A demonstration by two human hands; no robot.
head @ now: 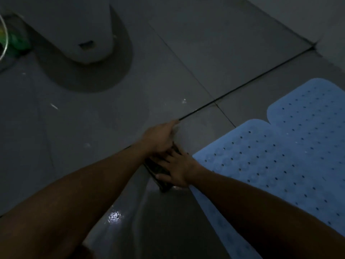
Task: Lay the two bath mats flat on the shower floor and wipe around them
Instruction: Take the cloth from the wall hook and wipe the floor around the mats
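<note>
Currently, two light-blue perforated rubber bath mats lie flat on the grey tiled floor (pixel 186 43) at the right of the head view. The nearer bath mat (pixel 270 171) runs from the centre toward the lower right corner; the farther bath mat (pixel 313 105) lies just beyond it, their rounded edges meeting or nearly meeting along one seam.

Both bare forearms reach forward from the bottom of the frame and converge near the centre, just beside the nearer mat's left corner.

1. Left hand (pixel 158 139): placed palm-down on the floor, fingers bent forward. A pale item shows at the fingertips, but the dim light does not allow it to be identified, and whether the fingers grasp it cannot be told.
2. Right hand (pixel 177 169): fingers spread and fairly straight, resting on a dark, narrow, elongated object (pixel 158 174) that lies on the floor between the two hands. The material and type of this object cannot be determined.

A thin dark line (pixel 242 85) runs diagonally across the floor from the left hand toward the upper right corner, where the floor meets a pale wall (pixel 317 15).

A white ceramic pedestal base (pixel 80 34) stands at the upper left, well apart from the mats. Green items (pixel 16 42) sit at the far left edge. A wet bright reflection (pixel 114 216) shows on the floor between the forearms.
</note>
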